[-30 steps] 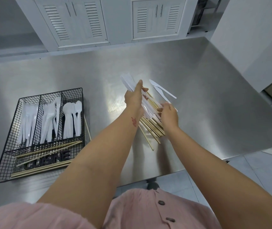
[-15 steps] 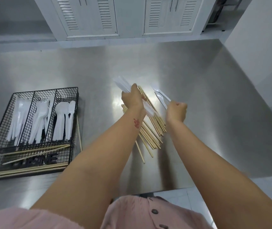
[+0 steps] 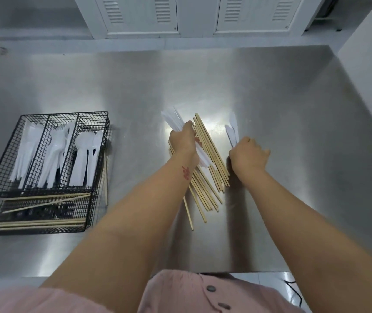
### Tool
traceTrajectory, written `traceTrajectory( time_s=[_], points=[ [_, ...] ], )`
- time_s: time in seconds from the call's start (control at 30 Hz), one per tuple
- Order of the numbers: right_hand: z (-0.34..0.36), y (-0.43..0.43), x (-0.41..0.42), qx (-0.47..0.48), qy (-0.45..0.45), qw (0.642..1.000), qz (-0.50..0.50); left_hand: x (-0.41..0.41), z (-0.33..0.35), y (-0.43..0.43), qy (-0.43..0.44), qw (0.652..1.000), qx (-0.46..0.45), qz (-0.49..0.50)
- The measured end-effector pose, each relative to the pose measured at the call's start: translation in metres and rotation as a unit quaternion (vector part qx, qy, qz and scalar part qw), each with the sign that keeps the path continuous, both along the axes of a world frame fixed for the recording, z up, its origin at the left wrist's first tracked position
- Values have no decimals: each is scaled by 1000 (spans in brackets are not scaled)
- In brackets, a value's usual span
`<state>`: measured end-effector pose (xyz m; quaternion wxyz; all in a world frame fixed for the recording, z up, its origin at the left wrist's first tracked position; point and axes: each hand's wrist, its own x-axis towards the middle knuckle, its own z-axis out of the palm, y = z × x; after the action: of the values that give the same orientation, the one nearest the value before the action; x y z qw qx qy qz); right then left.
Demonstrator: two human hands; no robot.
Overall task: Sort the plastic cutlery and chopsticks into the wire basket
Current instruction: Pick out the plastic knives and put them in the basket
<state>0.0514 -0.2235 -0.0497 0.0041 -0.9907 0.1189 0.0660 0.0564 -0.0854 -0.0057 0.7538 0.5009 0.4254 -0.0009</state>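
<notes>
A person's two arms reach over a steel table (image 3: 293, 109). The left hand (image 3: 183, 141) is clamped on a bundle of white plastic knives (image 3: 172, 119); the right hand (image 3: 248, 154) grips what look like two more knives (image 3: 232, 132). A pile of chopsticks (image 3: 207, 168) lies loose on the table. To the left, the wire basket (image 3: 45, 213) already holds sorted cutlery and some chopsticks, so the sorting seems well underway
</notes>
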Motion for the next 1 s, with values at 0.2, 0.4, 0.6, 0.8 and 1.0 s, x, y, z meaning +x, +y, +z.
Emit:
traceTrajectory(
  time_s=[0.2,0.4,0.6,0.8,1.0],
  points=[
    [-2,4,-11,-29,51,998,-7,-7,-5,-4,1,1000,-1,-30],
    [2,4,-26,6,24,1000,-9,-15,-7,7,-7,998,-21,-65],
    [37,27,-38,112,22,990,82,-26,-2,18,-10,988,-45,-151],
    [55,57,-59,197,-15,962,189,-27,15,26,-58,989,-66,-123],
    [48,56,-63,194,-35,952,233,-32,15,38,-35,989,-61,-129]
  ],
)
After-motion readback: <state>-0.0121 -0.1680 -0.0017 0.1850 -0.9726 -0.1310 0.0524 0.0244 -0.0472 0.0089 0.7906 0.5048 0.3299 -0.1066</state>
